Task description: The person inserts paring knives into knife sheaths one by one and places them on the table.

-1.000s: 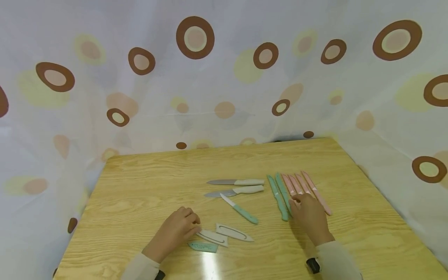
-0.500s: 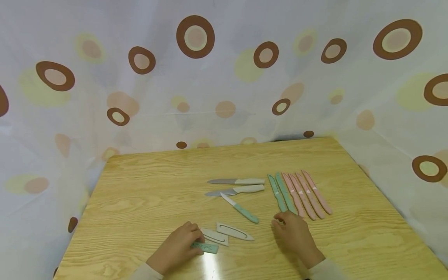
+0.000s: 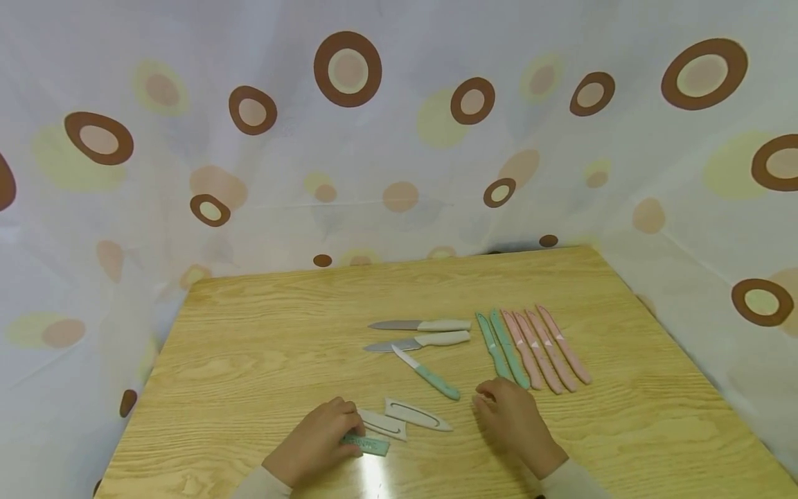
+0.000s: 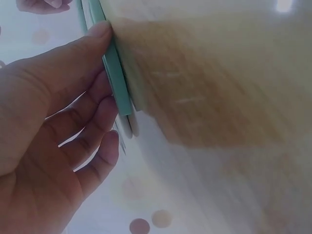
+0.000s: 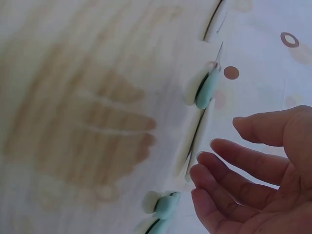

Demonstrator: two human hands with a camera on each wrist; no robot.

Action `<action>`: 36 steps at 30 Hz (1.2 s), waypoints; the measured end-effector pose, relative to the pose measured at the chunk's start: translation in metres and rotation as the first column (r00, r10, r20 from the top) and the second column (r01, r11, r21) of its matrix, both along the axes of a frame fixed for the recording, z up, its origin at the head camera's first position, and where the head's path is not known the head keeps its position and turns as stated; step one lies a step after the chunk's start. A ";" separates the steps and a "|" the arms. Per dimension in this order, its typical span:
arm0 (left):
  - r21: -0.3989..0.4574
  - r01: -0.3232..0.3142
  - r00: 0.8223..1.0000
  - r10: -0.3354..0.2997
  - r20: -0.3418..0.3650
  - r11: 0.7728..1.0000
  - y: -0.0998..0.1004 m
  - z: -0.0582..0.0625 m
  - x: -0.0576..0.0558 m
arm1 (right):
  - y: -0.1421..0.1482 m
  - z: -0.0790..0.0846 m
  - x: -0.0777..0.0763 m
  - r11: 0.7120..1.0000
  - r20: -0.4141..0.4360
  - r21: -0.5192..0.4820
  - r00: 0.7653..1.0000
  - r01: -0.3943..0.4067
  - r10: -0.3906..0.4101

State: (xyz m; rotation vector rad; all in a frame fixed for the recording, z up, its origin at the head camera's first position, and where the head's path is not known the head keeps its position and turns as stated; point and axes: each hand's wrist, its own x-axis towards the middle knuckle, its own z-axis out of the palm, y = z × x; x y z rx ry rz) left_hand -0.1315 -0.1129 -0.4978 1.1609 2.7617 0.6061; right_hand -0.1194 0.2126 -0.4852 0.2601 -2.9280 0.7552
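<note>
In the head view my left hand [image 3: 321, 440] pinches a short green blade sheath [image 3: 375, 447] between thumb and fingers, low on the table; the left wrist view shows the thumb on the sheath's edge [image 4: 115, 73]. Just beyond lie two white blade sheaths, one [image 3: 388, 425] partly behind the fingers and one [image 3: 418, 414] to its right. My right hand [image 3: 514, 423] is near the handle ends of the sheathed green knives [image 3: 512, 353]. In the right wrist view its fingers are relaxed and hold nothing. A bare green-handled paring knife [image 3: 436, 382] lies between the hands.
Two bare white-handled knives [image 3: 445, 325] lie farther back, blades pointing left. Beside the sheathed green knives, several pink knives [image 3: 548, 350] lie in a row at the right. A spotted curtain [image 3: 399, 138] stands around the wooden table [image 3: 262, 326].
My left hand has moved slightly toward me and taken hold of the green sheath. My right hand has drawn back and left from the row of green and pink knives.
</note>
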 end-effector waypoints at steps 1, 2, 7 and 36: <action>-0.006 0.008 1.000 -0.008 -0.007 1.000 0.000 0.000 -0.001 | -0.001 0.002 -0.001 1.000 -0.011 0.001 1.000 -0.006 0.006; -0.016 0.015 1.000 -0.015 -0.014 1.000 0.000 0.001 -0.001 | -0.003 0.003 -0.002 1.000 -0.022 0.001 1.000 -0.013 0.013; -0.043 0.020 0.996 -0.024 -0.086 0.999 -0.001 0.004 -0.005 | -0.009 0.009 -0.007 1.000 -0.033 -0.009 0.999 -0.030 0.030; 0.102 -0.083 0.931 0.113 -0.347 0.991 -0.006 0.036 -0.033 | -0.054 -0.008 -0.069 0.993 0.183 -0.002 0.976 -0.120 0.118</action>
